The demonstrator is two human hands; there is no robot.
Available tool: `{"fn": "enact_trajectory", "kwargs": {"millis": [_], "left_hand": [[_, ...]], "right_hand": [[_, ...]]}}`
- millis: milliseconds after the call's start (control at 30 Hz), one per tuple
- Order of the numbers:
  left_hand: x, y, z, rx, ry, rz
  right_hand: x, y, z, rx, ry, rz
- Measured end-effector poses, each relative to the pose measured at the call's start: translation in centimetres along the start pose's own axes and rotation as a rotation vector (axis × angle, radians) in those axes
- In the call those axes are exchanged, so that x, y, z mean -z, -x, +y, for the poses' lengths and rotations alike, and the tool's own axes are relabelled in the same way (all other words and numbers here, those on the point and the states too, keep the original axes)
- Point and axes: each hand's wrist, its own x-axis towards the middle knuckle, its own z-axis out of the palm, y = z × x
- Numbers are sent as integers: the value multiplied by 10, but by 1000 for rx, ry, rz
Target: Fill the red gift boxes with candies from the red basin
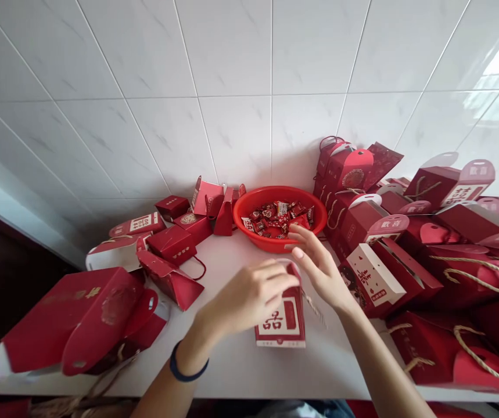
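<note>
A small red gift box (293, 318) with a white label and dark red characters stands on the table in front of me. My left hand (255, 296), a dark band on its wrist, has its fingers curled over the top of the box and hides part of it. Just beyond the upper right of the box, my right hand (319, 268) is raised with its fingers apart, holding nothing. A twisted cord (314, 307) hangs from the right side of the box. Behind my hands sits a red plastic basin (280, 191) with wrapped candies (270, 217) in it.
Red gift boxes (72, 316) lie in a loose group at the left. Stacked boxes with rope handles (471, 261) crowd the right side. A white tiled wall (232, 133) rises behind the white table (227, 371).
</note>
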Motion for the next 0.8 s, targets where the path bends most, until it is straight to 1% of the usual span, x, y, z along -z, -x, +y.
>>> {"fn": "enact_trajectory", "kwargs": {"millis": [67,100,167,233,367,467,567,633,667,733,800], "left_hand": [[-21,-2,2,-51,-8,3],[-29,-2,3,-68,-12,17],[-37,-2,2,-79,-11,42],[-37,0,2,-50,8,46],[-28,8,0,39,77,23],[-22,15,-2,81,86,36],[-20,20,-4,133,38,74],[-20,23,-6,149,8,105],[-20,24,-7,150,-5,127],[-21,25,-7,140,-26,188],[-21,24,-7,133,-27,223]], "right_hand": [[6,11,10,-2,31,-35],[8,15,14,4,60,-50],[12,21,19,21,119,-70],[15,23,21,19,164,-83],[15,27,21,-53,209,-142],[14,30,21,-40,215,-187],[17,32,20,53,270,-254],[20,32,17,159,345,-298],[21,32,16,232,394,-293],[23,31,14,393,503,-222],[23,30,13,531,610,-118]]}}
